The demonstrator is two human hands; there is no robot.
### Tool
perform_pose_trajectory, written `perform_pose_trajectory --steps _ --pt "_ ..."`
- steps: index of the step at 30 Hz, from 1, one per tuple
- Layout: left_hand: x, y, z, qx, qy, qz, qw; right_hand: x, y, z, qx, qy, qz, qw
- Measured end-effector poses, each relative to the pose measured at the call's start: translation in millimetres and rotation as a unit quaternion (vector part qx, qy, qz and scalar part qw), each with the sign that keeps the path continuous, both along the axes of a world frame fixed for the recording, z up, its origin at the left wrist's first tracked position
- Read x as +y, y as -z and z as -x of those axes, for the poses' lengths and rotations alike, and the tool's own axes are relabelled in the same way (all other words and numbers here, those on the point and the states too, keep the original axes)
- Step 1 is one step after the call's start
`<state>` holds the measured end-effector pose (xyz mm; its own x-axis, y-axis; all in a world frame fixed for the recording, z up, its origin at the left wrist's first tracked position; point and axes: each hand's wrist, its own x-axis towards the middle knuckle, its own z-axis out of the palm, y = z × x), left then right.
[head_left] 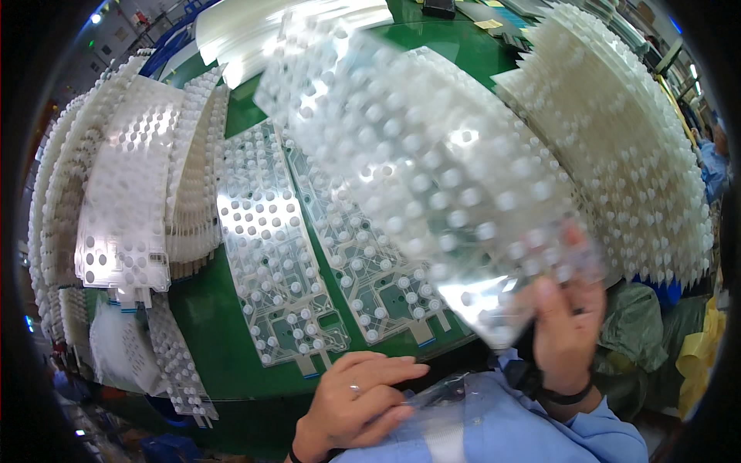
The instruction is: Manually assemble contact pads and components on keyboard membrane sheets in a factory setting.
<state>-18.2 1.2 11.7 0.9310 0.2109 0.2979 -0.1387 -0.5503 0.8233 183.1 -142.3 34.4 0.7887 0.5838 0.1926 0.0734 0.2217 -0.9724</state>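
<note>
With circuit sheets (266,231) laid flat on counter (220,309), holding dotted sheet (432,181) above counter, not yet set down, clamped in right hand (567,332) (with left hand (355,401) apparently empty, fingers apart).

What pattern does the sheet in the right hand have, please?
The sheet is see-through with rows of whitish round dots, best seen in the head view.

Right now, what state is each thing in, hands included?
Raised dotted sheet: tilted, held up, blurred
Right hand: closed on that sheet's near end
Left hand: appears empty, partly open
Uncovered dotted sheet: lying flat on green table
Right stack: piled in many layers
Greenish plastic bag: crumpled
</note>
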Motion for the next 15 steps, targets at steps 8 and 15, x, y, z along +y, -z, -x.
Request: perform_pose_trajectory --steps 8,15 --pt "28 -9 18 0.087 -0.149 -0.091 0.981 -46 -5 -83 0.094 0.066 0.033 0.993" --pt "34 0 16 0.125 -0.143 -0.04 0.981 -45 13 -54 -0.355 0.335 0.266 0.831"
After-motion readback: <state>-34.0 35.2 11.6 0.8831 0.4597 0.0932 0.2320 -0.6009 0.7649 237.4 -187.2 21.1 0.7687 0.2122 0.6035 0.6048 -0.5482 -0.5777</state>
